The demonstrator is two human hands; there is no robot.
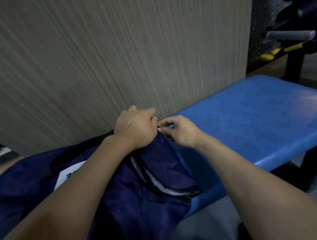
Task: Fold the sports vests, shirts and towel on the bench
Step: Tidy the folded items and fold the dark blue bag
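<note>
Left hand (137, 128) grips the top of a navy vest (142, 190); right hand (180, 132) pinches the same edge beside it.

Both hands meet at the far corner of the vest, which lies crumpled across the left end of the blue bench (262, 120) against the wall, spilling over the near side. This looks like straightening before a fold; next it likely needs spreading flat. The cloth is thin, dark and creased, with black-and-white trim and a white label (69, 173).

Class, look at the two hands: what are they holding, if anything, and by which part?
Both the left hand and right hand grip the navy vest at its top edge, by the far side of the blue bench.
</note>
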